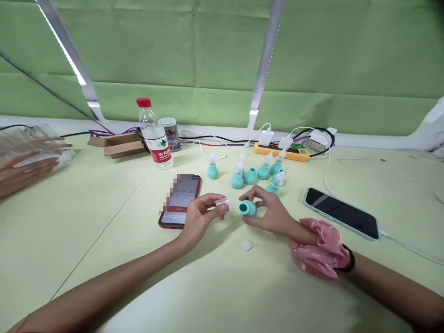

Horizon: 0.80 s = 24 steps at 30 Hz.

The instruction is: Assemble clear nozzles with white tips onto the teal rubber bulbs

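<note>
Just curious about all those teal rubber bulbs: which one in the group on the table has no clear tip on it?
The middle bulb, its open neck showing; the other bulbs around it each carry a clear tip.

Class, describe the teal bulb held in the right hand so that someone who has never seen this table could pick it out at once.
Start at the yellow power strip at the table's far edge and come toward the camera, past the cluster of standing teal bulbs. Just nearer, the right hand holds one teal bulb. Unlike most others, it has no white tip, lies sideways off the table, and its mouth faces the left hand.
</note>
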### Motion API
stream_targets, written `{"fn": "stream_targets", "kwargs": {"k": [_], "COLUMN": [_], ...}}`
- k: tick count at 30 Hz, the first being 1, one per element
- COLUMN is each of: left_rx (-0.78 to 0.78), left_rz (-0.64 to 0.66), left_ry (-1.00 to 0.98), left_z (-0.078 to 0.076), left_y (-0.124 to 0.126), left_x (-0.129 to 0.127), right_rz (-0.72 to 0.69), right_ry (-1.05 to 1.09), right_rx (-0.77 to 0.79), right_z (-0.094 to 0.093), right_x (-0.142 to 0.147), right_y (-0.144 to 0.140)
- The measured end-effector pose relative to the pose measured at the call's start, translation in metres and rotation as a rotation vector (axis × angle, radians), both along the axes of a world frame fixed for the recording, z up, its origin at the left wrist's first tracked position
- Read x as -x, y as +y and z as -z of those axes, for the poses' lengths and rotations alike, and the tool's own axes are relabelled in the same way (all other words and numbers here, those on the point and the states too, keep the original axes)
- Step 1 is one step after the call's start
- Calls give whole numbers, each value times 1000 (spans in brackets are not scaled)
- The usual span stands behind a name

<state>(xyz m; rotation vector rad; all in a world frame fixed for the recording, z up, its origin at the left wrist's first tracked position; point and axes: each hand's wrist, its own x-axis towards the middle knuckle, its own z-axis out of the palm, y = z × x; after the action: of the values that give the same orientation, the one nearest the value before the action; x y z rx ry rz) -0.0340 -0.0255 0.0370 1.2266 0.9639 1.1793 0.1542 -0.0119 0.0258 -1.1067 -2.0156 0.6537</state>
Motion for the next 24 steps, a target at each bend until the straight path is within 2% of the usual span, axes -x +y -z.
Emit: {"fn": "stream_targets", "kwargs": {"k": [4, 8, 12, 17, 24], "left_rx": [-23, -29, -16, 74, 93], "left_rz": [32, 65, 135, 258, 278], "left_ry": [14, 70, 110, 87, 193], "left_z": [10, 14, 12, 9, 7], "left_y": [-4, -7, -8, -3, 3], "left_x": [-4, -5, -6, -7, -8], "right_rz": [-11, -36, -53, -38, 20], "right_ry": [124, 10, -64, -97, -122], "right_rx": [-1, -46, -114, -169, -225], "right_z": [14, 22, 23, 27, 35], "right_x": [-2, 1, 0, 1, 1], "right_y": [-17, -14, -11, -13, -10]}}
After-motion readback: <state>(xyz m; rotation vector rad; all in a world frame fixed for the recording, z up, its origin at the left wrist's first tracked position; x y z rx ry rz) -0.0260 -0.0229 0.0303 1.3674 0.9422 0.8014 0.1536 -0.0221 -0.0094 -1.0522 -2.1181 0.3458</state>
